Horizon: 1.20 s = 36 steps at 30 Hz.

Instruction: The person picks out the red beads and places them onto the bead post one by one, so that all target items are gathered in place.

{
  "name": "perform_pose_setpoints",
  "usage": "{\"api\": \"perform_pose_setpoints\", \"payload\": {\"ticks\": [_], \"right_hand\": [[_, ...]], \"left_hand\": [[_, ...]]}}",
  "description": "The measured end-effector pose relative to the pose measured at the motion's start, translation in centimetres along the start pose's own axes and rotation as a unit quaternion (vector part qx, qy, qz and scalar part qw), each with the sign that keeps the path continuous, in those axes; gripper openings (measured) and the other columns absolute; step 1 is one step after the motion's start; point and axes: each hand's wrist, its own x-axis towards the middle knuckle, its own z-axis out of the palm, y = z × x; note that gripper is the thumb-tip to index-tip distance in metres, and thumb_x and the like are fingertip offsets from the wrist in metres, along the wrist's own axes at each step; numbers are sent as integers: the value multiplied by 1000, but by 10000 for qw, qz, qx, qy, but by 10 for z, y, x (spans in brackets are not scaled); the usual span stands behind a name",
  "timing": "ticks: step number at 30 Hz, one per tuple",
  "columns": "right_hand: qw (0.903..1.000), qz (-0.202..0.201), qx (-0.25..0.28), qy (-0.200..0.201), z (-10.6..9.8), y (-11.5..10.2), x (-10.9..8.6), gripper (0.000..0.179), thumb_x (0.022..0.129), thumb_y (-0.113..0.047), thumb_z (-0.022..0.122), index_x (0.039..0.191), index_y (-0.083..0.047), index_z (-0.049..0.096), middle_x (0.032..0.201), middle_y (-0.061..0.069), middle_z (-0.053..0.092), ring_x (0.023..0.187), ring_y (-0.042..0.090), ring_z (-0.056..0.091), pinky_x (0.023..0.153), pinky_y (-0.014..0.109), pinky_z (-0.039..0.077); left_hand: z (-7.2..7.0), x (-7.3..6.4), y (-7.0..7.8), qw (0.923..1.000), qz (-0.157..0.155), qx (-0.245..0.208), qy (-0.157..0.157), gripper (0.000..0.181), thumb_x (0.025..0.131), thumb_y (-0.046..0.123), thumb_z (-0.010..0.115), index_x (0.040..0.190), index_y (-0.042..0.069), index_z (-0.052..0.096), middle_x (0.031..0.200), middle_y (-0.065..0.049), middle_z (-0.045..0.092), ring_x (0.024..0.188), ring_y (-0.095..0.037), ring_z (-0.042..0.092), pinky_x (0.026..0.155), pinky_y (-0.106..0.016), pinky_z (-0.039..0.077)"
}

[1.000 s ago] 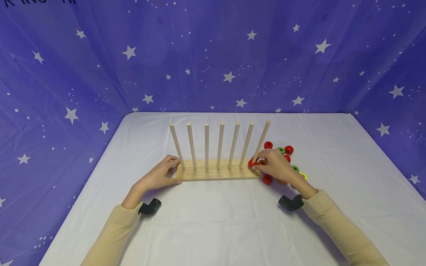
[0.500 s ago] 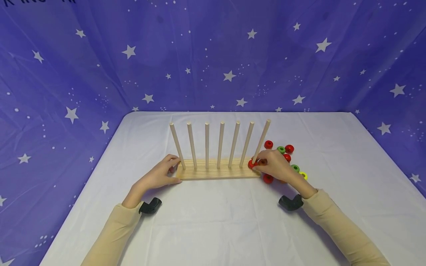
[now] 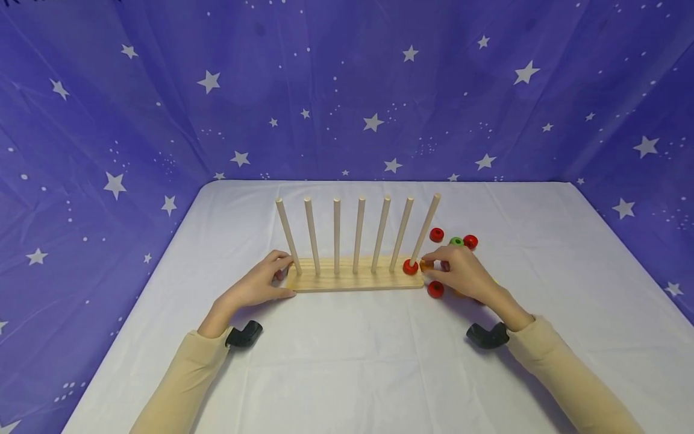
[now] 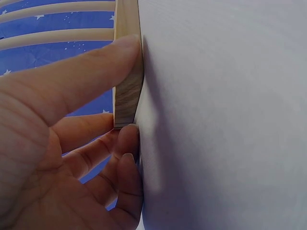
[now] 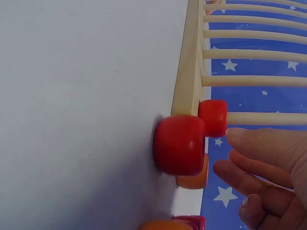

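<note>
A pale wooden base [image 3: 352,282] carries a row of several upright wooden pegs. My left hand [image 3: 260,277] grips its left end, thumb on the front edge [image 4: 132,62] and fingers behind. On the rightmost peg [image 3: 426,229] a red bead [image 3: 408,269] sits down at the base. Just right of that end is my right hand [image 3: 461,274], thumb and fingers spread apart. An orange bead [image 3: 426,266] shows beside its fingertips; the right wrist view has nothing held between thumb and fingers [image 5: 235,175]. Another red bead [image 5: 178,145] stands close in front of the base's end.
Loose beads lie right of the base: a red one [image 3: 437,234], a green one [image 3: 456,242] and another red one [image 3: 470,242] behind the right hand, with more partly hidden under it. A white cloth [image 3: 347,361] covers the table; a starry purple curtain [image 3: 325,90] hangs behind.
My right hand has let go of the red bead at the foot of the rightmost peg and moved slightly right. The left hand stays on the base.
</note>
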Motion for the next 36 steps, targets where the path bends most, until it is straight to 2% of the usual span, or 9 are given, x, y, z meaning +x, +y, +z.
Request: {"api": "perform_pose_setpoints", "payload": {"ticks": [2, 9, 16, 21, 28, 32, 36], "right_hand": [[10000, 52, 12, -16, -2, 1, -3, 23, 76, -11, 75, 99, -6, 74, 75, 1, 68, 62, 11, 43, 59, 20, 33], [9998, 151, -1, -133, -7, 3, -13, 23, 77, -10, 74, 98, -2, 73, 80, 2, 69, 67, 15, 46, 59, 20, 35], [9994, 250, -31, -233, -7, 5, -22, 20, 78, -15, 74, 96, -6, 74, 67, -3, 61, 61, 9, 41, 55, 20, 34], [9992, 272, 76, -269, -6, 6, -29, 20, 76, -12, 75, 95, -6, 74, 76, -3, 66, 64, 10, 44, 56, 19, 36], [9983, 339, 273, -376, -3, 7, -32, 23, 74, -13, 78, 96, -7, 73, 72, -5, 60, 66, 13, 48, 57, 18, 38], [9979, 352, 301, -450, 0, 7, -34, 27, 71, -12, 79, 97, -7, 73, 71, -4, 59, 64, 10, 46, 56, 17, 37], [9983, 272, 98, -510, 2, 6, -34, 29, 70, -12, 80, 98, -7, 73, 76, -3, 64, 62, 4, 42, 55, 18, 35]], "left_hand": [[0, 0, 0, 10000, -3, 4, -6, 73, 78, 23, 75, 136, -8, 41, 128, -14, 44, 93, -17, 50, 74, -25, 40], [0, 0, 0, 10000, 10, 46, 22, 73, 78, 22, 75, 136, -8, 41, 127, -14, 45, 93, -17, 50, 75, -25, 41], [0, 0, 0, 10000, -15, 26, 29, 75, 78, 23, 75, 136, -8, 41, 127, -14, 45, 91, -17, 49, 73, -24, 39], [0, 0, 0, 10000, 12, 26, 32, 75, 78, 23, 75, 137, -8, 41, 129, -15, 44, 92, -17, 50, 73, -24, 40], [0, 0, 1, 10000, 14, 19, 21, 75, 78, 23, 75, 137, -8, 40, 130, -15, 44, 92, -17, 50, 73, -24, 40], [0, 0, 1, 10000, 21, 17, 19, 76, 78, 23, 75, 137, -9, 39, 130, -15, 44, 91, -17, 49, 72, -23, 39], [0, 0, 1, 10000, -7, 21, 16, 76, 78, 23, 75, 137, -8, 39, 130, -15, 44, 92, -17, 49, 72, -23, 39]]}}
